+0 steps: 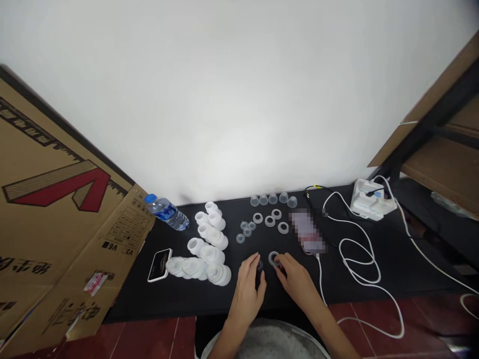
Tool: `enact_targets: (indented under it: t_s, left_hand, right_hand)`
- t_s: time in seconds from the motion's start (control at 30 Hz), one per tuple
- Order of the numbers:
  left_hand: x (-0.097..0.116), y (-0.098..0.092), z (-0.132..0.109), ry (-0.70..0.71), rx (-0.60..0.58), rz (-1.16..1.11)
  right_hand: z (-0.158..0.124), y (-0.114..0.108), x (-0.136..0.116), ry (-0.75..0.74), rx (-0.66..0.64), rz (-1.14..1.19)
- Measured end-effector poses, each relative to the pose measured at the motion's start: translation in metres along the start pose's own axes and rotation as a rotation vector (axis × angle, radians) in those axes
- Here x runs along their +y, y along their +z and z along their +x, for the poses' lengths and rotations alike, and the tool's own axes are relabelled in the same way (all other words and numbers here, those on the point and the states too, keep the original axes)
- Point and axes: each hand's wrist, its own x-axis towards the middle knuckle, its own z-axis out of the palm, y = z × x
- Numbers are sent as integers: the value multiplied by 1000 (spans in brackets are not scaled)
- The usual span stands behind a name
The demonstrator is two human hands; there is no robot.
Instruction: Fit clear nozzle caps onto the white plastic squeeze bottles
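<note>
Black table [134, 299] by a white wall [224, 99]: the right hand [295, 279] pinches a clear ring [274, 258] near the middle. Left hand [247, 294] fingers curl close; holding what, I can't tell. A bump could send rings rolling.

Left hand [247, 294] and right hand [295, 279] close together, palms down, fingers [255, 263] curled downward, bare forearms [329, 329] angling inward from the bottom edge

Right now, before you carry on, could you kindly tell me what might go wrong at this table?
The right hand sits close to the white cable that runs over the table edge, so it might catch it and drag the blurred device. The small clear discs lie loose ahead of the left hand and could get nudged.
</note>
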Motion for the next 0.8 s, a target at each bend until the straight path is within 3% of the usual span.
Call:
enact_targets:
  t_s: [0.23, 0.4, 0.63, 0.8]
  left_hand:
    - [-11, 9, -2, -36, 103, 61]
    - [-11, 3, 0, -69, 142, -121]
    - [-4, -4, 1, -159, 153, -181]
    - [-5, -4, -1, -160, 168, -195]
  right_hand:
    - [-1, 9, -5, 36, 60, 158]
    - [-2, 10, -17, 57, 95, 420]
    - [0, 16, -32, -48, -46, 446]
    - [0, 19, -31, -49, -56, 440]
